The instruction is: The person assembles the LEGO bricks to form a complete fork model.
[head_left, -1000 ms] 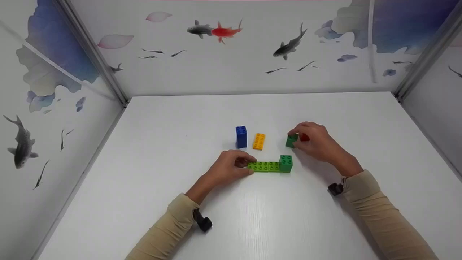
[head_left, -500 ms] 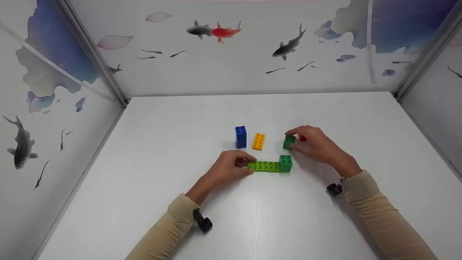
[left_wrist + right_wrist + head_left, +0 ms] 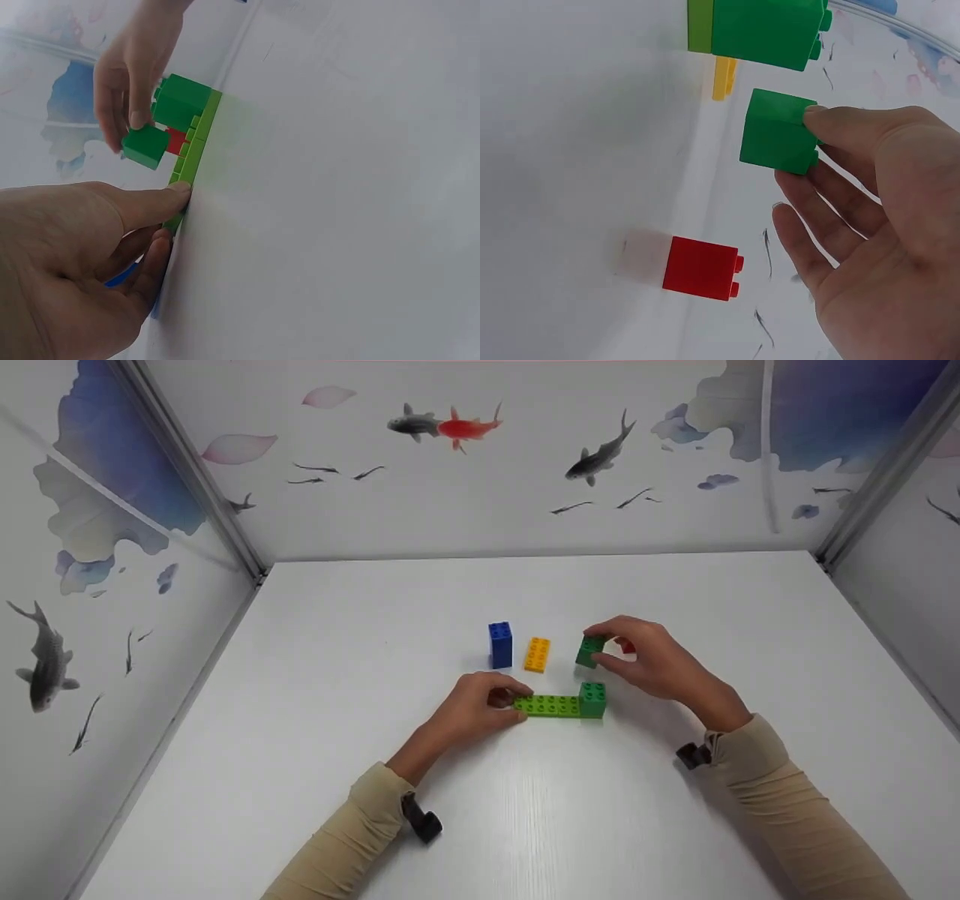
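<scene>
My left hand (image 3: pixel 484 705) pinches the left end of a light green strip of flat toy building bricks (image 3: pixel 547 706), which lies on the table. On the strip's right end sits a tall green brick (image 3: pixel 592 700). Between thumb and fingers, my right hand (image 3: pixel 646 656) pinches a second green brick (image 3: pixel 589 651). In the right wrist view this held brick (image 3: pixel 778 131) is raised off the table, apart from the strip. A red brick (image 3: pixel 701 268) stands on the table; in the head view my right fingers mostly hide it.
Behind the strip are a tall blue brick (image 3: pixel 501 645) and a flat yellow brick (image 3: pixel 537 654). The white table (image 3: pixel 360 622) is bounded by walls printed with fish. A black wrist camera (image 3: pixel 422 819) hangs at my left cuff.
My right hand has moved left with the green brick, lifting it off the table and away from the red brick. My left hand has stayed on the light green strip.
</scene>
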`<state>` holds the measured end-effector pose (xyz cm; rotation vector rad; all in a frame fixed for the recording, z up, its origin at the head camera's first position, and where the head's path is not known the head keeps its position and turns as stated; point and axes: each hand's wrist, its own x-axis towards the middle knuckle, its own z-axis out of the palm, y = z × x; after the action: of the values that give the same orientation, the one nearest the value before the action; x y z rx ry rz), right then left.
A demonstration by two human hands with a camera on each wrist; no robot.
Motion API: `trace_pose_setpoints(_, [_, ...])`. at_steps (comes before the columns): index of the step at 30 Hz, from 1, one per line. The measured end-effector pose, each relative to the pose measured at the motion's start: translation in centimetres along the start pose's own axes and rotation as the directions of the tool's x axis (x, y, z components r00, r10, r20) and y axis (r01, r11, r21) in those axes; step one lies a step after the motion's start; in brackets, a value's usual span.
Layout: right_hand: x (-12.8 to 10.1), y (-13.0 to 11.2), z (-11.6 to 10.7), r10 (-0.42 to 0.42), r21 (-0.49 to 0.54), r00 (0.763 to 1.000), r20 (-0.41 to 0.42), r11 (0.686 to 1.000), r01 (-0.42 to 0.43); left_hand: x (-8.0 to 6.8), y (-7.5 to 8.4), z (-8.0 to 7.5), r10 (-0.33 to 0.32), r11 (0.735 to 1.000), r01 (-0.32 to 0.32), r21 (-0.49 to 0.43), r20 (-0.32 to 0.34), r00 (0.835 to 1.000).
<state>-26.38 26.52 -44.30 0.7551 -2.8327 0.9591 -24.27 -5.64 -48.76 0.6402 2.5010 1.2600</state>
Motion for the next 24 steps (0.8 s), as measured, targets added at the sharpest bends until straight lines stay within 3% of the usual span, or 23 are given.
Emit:
trace_pose_setpoints(12, [-0.1, -2.9, 0.5, -0.158, 0.031, 0.987, -0.013, 0.987, 0.158, -0.1, 0.1, 0.0, 0.002, 1.0, -0.002, 0.002, 0.001, 1.0])
trace_pose_setpoints(24, [-0.3, -3.2, 1.3, -0.176, 0.086, 0.981, 0.08, 0.982, 0.17, 0.0, -0.1, 0.0, 0.018, 1.0, -0.018, -0.004, 0.002, 1.0])
